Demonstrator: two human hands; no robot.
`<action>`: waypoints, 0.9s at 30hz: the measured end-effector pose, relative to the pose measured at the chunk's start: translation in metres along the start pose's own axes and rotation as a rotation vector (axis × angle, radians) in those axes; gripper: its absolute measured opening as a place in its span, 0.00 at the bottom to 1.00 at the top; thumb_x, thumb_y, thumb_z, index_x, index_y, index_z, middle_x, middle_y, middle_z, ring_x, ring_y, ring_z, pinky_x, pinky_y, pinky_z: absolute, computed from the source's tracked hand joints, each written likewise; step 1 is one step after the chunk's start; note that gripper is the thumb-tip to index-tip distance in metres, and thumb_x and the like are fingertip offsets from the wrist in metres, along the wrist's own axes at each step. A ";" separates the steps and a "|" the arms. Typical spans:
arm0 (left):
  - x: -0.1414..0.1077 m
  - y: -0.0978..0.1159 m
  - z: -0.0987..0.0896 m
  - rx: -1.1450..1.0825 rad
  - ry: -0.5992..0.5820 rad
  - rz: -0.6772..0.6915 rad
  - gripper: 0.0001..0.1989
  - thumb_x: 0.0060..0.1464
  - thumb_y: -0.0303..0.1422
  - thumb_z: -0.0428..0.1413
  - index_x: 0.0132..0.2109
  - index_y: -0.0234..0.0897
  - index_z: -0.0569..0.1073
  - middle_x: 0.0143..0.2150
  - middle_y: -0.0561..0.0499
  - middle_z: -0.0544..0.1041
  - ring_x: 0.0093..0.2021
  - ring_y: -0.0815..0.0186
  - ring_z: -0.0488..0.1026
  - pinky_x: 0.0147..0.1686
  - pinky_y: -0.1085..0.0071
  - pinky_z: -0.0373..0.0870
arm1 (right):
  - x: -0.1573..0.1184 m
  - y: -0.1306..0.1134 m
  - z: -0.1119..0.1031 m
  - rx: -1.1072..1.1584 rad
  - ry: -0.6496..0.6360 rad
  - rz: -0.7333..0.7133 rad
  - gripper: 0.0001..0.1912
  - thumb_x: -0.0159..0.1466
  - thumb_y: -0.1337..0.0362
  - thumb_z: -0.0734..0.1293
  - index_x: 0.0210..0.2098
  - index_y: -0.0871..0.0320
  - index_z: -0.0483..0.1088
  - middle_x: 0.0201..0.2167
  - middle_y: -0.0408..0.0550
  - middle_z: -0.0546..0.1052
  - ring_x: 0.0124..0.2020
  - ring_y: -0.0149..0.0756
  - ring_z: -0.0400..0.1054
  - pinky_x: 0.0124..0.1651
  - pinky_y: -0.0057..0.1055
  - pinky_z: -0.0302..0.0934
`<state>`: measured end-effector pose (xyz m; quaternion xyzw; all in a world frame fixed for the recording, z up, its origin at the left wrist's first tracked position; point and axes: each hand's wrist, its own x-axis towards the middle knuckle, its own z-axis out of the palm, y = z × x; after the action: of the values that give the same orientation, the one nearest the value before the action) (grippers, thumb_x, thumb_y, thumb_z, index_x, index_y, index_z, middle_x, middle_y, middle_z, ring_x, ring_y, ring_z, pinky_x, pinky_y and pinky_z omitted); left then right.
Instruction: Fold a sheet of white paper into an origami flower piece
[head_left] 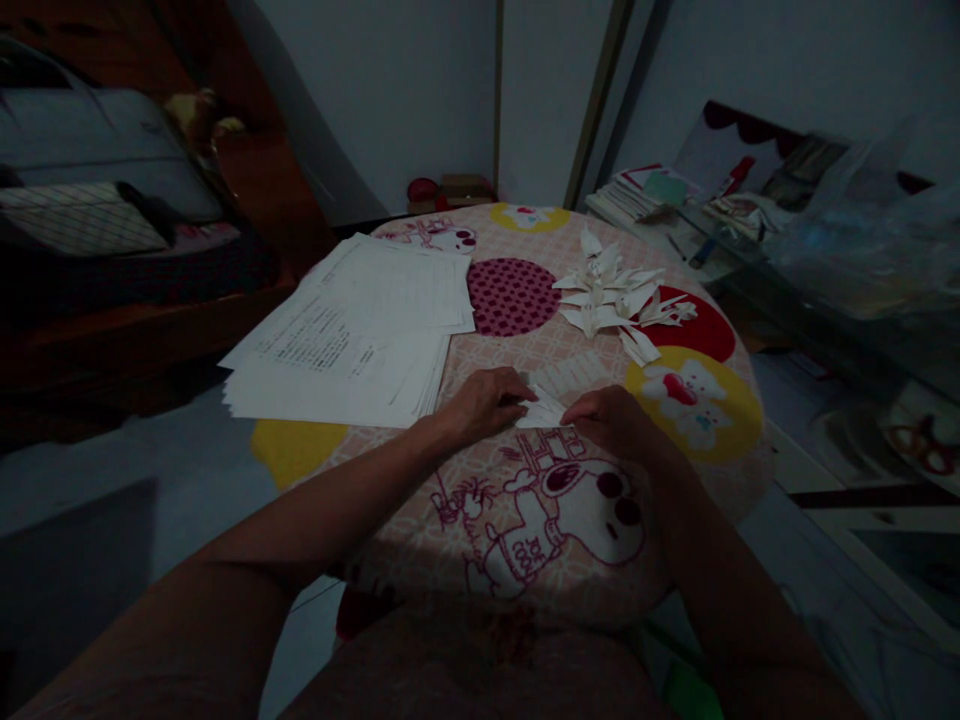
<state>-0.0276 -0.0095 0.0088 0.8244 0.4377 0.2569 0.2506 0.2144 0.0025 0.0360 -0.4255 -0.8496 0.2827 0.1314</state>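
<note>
A small piece of folded white paper (541,411) lies between my hands near the middle of the round table. My left hand (491,402) grips its left side with bent fingers. On the right side, my right hand (611,418) pinches the paper's edge. Just behind it a lined paper strip (571,374) rests on the patterned cloth. Several folded white paper pieces (611,295) lie in a loose cluster farther back on the right. To the left spreads a stack of printed sheets (345,330).
The round table (450,540) has a patterned cloth. A glass-topped side table (795,280) at the right bears papers and clear plastic bags (855,220). A grey bag (112,130) sits on wooden furniture at the left. Small boxes (465,188) stand behind the table.
</note>
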 end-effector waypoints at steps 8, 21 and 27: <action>0.002 0.000 0.005 0.136 -0.049 0.021 0.20 0.56 0.32 0.57 0.56 0.36 0.75 0.39 0.46 0.76 0.39 0.64 0.72 0.40 0.68 0.68 | 0.002 0.014 0.004 0.115 0.160 0.037 0.15 0.54 0.69 0.63 0.32 0.60 0.83 0.20 0.45 0.77 0.21 0.29 0.64 0.27 0.27 0.55; 0.002 0.005 0.003 0.267 -0.150 0.012 0.27 0.57 0.42 0.61 0.61 0.41 0.69 0.47 0.45 0.73 0.47 0.60 0.71 0.45 0.66 0.69 | 0.003 0.008 -0.001 0.200 0.220 0.066 0.16 0.51 0.69 0.61 0.31 0.62 0.81 0.19 0.44 0.74 0.22 0.29 0.62 0.27 0.28 0.53; 0.002 0.007 0.002 0.294 -0.178 0.002 0.28 0.57 0.43 0.62 0.62 0.42 0.68 0.48 0.45 0.72 0.47 0.59 0.71 0.45 0.66 0.68 | 0.003 0.013 0.002 0.207 0.193 0.072 0.16 0.53 0.67 0.62 0.32 0.61 0.82 0.21 0.44 0.75 0.22 0.29 0.62 0.27 0.26 0.54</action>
<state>-0.0211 -0.0111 0.0121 0.8722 0.4456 0.1163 0.1646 0.2202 0.0103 0.0272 -0.4651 -0.7835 0.3311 0.2453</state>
